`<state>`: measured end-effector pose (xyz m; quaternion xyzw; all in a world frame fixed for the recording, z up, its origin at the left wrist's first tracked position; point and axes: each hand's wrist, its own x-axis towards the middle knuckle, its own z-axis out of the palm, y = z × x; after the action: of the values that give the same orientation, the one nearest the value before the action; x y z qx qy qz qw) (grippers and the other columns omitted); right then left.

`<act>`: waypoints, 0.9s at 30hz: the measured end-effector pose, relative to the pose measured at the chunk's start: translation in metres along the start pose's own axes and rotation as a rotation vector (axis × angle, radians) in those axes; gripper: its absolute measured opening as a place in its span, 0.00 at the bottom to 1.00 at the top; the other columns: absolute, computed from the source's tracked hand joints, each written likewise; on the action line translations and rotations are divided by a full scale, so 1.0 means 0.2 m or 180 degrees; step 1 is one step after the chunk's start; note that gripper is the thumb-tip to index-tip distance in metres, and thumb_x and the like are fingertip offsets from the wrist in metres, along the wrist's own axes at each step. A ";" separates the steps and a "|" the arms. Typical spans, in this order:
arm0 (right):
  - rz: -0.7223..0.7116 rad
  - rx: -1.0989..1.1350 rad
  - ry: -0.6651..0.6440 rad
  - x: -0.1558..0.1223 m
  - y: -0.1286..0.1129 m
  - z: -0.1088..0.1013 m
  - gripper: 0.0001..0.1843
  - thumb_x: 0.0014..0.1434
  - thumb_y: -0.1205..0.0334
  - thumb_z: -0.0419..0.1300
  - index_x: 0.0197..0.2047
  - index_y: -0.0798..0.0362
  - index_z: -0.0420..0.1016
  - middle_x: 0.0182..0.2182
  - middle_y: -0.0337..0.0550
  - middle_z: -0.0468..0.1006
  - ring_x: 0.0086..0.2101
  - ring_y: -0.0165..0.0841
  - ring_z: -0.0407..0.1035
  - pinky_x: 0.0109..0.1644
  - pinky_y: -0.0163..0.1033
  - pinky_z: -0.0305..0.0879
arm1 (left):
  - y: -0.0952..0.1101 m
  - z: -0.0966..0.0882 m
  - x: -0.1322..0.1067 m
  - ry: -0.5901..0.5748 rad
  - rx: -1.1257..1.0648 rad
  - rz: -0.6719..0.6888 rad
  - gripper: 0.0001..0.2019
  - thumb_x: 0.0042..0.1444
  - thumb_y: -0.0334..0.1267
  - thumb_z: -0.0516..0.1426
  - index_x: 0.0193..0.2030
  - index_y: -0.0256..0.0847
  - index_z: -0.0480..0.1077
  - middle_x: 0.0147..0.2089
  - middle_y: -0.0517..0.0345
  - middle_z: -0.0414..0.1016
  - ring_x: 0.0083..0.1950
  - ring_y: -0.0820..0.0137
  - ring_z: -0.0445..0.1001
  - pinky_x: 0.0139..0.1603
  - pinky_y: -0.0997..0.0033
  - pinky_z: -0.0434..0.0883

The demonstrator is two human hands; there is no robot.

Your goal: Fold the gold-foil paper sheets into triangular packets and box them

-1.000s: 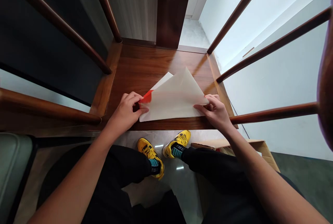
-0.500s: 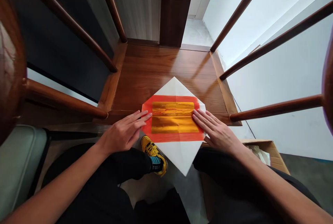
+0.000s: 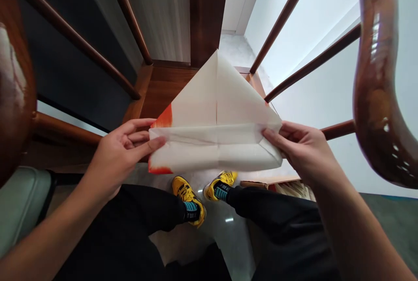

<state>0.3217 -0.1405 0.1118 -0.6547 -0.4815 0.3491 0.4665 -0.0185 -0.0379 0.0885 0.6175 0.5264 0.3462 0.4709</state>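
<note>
A folded sheet of white paper [image 3: 196, 98] is held up in front of me, its plain side facing me and a pointed corner at the top. Orange-red colour shows at its left edge, and creases run across and down it. My left hand [image 3: 120, 148] pinches the left end between thumb and fingers. At the right end, my right hand [image 3: 298, 146] grips the paper the same way, thumb in front and fingers partly hidden behind. The lower part is folded up into a band, and the gold side is out of sight.
Behind the paper is the wooden chair seat [image 3: 166, 83], with round wooden spindles [image 3: 122, 13] at its sides. A curved glossy armrest [image 3: 375, 76] rises at the right. Below are yellow shoes [image 3: 184, 192], a cardboard box [image 3: 287, 181] and a grey-green cushion [image 3: 22, 205].
The paper was lying on the seat edge, gold and orange side up, under both flattened hands. Now it is lifted and turned over, plain side showing, with both hands pinching its ends.
</note>
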 end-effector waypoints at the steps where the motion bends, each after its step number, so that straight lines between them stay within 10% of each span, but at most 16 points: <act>1: 0.0163 0.0136 -0.0132 0.05 0.00 0.00 0.14 0.60 0.48 0.72 0.36 0.49 0.84 0.27 0.41 0.83 0.24 0.33 0.75 0.22 0.36 0.70 | 0.01 0.00 0.04 -0.0110 -0.0228 -0.0283 0.24 0.53 0.47 0.72 0.55 0.44 0.75 0.42 0.53 0.87 0.38 0.59 0.86 0.34 0.62 0.84; 5: 0.0533 0.0237 -0.0249 0.22 0.18 0.08 0.20 0.58 0.43 0.72 0.39 0.52 0.82 0.30 0.44 0.84 0.27 0.36 0.77 0.26 0.40 0.73 | -0.11 0.06 0.15 -0.0297 -0.0530 -0.0784 0.24 0.52 0.47 0.71 0.54 0.42 0.74 0.44 0.50 0.86 0.42 0.58 0.85 0.38 0.61 0.82; 9: -0.0243 -0.0635 0.0206 0.24 0.46 0.19 0.22 0.61 0.51 0.71 0.53 0.52 0.76 0.38 0.48 0.84 0.36 0.41 0.79 0.42 0.51 0.80 | -0.33 0.13 0.16 0.0104 0.0889 0.0141 0.24 0.55 0.50 0.70 0.54 0.44 0.73 0.40 0.55 0.83 0.44 0.59 0.82 0.49 0.57 0.80; 12: -0.1355 -0.1708 0.0583 0.17 0.57 0.23 0.16 0.68 0.62 0.63 0.58 0.47 0.74 0.53 0.54 0.79 0.49 0.45 0.76 0.55 0.58 0.77 | -0.44 0.14 0.13 0.0553 0.1810 0.1139 0.21 0.60 0.47 0.67 0.57 0.45 0.73 0.56 0.47 0.78 0.57 0.55 0.77 0.59 0.52 0.77; 18: -0.2341 -0.2396 -0.1133 -0.02 0.57 0.17 0.39 0.68 0.69 0.59 0.79 0.48 0.53 0.71 0.53 0.67 0.70 0.50 0.60 0.72 0.63 0.66 | -0.51 0.05 0.03 -0.0821 0.2424 0.2653 0.20 0.69 0.32 0.56 0.66 0.48 0.71 0.64 0.51 0.77 0.67 0.58 0.75 0.69 0.54 0.72; 22: -0.2390 -0.2481 -0.1261 -0.06 0.58 0.11 0.44 0.66 0.70 0.62 0.80 0.49 0.49 0.72 0.54 0.65 0.69 0.50 0.62 0.70 0.62 0.68 | -0.52 -0.02 -0.04 -0.1193 0.2604 0.2860 0.30 0.68 0.34 0.59 0.76 0.43 0.60 0.73 0.49 0.69 0.73 0.56 0.68 0.74 0.53 0.68; 27: -0.2277 -0.1780 -0.0928 0.00 0.59 0.10 0.35 0.67 0.74 0.60 0.73 0.41 0.66 0.58 0.47 0.80 0.55 0.43 0.74 0.58 0.54 0.76 | -0.51 0.00 -0.03 -0.0848 0.2360 0.2578 0.22 0.69 0.25 0.53 0.68 0.42 0.68 0.62 0.52 0.79 0.62 0.61 0.76 0.63 0.56 0.73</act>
<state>0.3393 -0.1475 -0.0056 -0.4925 -0.8126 0.1119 0.2909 -0.0528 -0.0426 -0.0074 0.9327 0.2698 0.2102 0.1144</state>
